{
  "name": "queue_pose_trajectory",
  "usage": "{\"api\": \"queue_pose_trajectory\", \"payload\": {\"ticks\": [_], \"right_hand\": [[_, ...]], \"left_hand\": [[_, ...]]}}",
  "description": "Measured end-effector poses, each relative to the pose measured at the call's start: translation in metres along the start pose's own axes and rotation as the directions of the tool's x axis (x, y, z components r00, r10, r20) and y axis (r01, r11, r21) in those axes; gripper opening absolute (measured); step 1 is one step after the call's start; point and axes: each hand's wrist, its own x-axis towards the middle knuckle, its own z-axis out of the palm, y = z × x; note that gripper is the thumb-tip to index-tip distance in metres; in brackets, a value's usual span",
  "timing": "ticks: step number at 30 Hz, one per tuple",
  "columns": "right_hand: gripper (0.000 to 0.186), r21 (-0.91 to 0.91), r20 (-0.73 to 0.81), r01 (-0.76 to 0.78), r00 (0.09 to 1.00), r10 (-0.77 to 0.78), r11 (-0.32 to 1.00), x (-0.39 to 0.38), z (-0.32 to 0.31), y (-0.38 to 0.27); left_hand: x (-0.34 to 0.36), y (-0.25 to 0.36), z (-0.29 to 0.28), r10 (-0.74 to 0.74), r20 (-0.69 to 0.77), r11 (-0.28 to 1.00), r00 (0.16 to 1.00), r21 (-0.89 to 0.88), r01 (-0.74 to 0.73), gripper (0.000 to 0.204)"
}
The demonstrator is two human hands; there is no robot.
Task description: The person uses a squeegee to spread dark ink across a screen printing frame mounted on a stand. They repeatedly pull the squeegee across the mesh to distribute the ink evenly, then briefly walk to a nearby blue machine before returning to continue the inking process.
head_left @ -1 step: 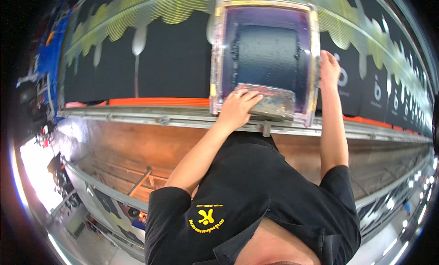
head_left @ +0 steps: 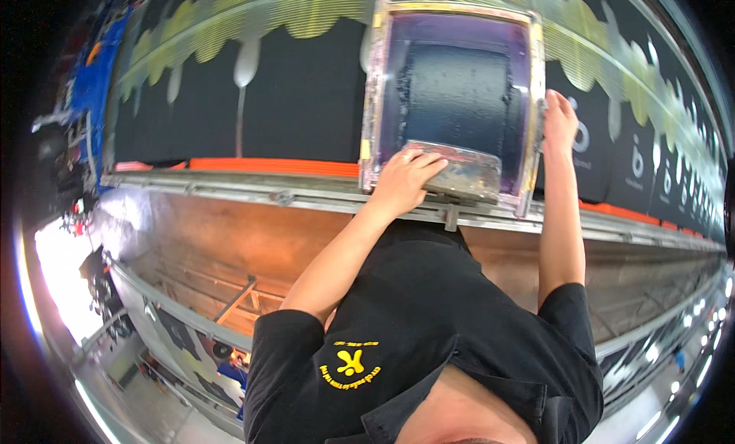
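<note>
A screen-printing frame (head_left: 373, 107) with a pale, stained rim and purple mesh lies over the dark fabric on the long table. Wet, dark ink (head_left: 455, 92) covers the middle of its mesh. At the near end of the frame rests a squeegee (head_left: 468, 174), a wide, ink-smeared block. My left hand (head_left: 406, 182) is closed over the squeegee's left end, fingers lying across its top edge. On the frame's right side, my right hand (head_left: 560, 121) is closed at the rim; its fingertips are partly hidden there.
Dark fabric (head_left: 302, 99) printed with yellow-green drips and white spoon shapes runs along the table. A metal rail (head_left: 306, 190) borders the near edge, with an orange strip (head_left: 276, 167) beside it. Behind me stands another long table (head_left: 184, 333).
The whole view has shifted slightly, so everything sits a little further right. My hands, the squeegee and the frame keep their places relative to one another.
</note>
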Motion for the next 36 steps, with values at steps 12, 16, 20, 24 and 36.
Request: {"api": "queue_pose_trajectory", "payload": {"ticks": [12,16,20,24,36], "right_hand": [[0.027,0.116,0.091,-0.031,0.996,0.020,0.993,-0.153,0.258,0.036],[0.024,0.070,0.036,-0.112,0.993,0.109,0.991,-0.165,0.296,0.047],[0.028,-0.185,0.048,-0.049,0.997,0.059,0.981,-0.169,0.319,0.043],[0.026,-0.201,0.029,-0.072,0.996,0.079,0.977,-0.170,0.326,0.044],[0.050,-0.508,0.096,0.513,0.832,-0.546,0.692,-0.127,0.361,-0.034]], "left_hand": [[-0.093,-0.193,-0.176,-0.213,0.164,0.975,0.963,0.095,0.199,0.064],[-0.106,-0.212,-0.195,-0.145,0.192,0.966,0.971,0.239,0.097,0.068],[-0.075,-0.251,-0.220,-0.169,0.277,0.976,0.946,0.180,0.121,0.059],[0.006,-0.288,-0.244,-0.044,0.169,0.977,0.985,0.212,0.007,0.046],[0.175,-0.360,-0.263,-0.104,0.233,0.933,0.967,0.360,0.013,0.026]]}}
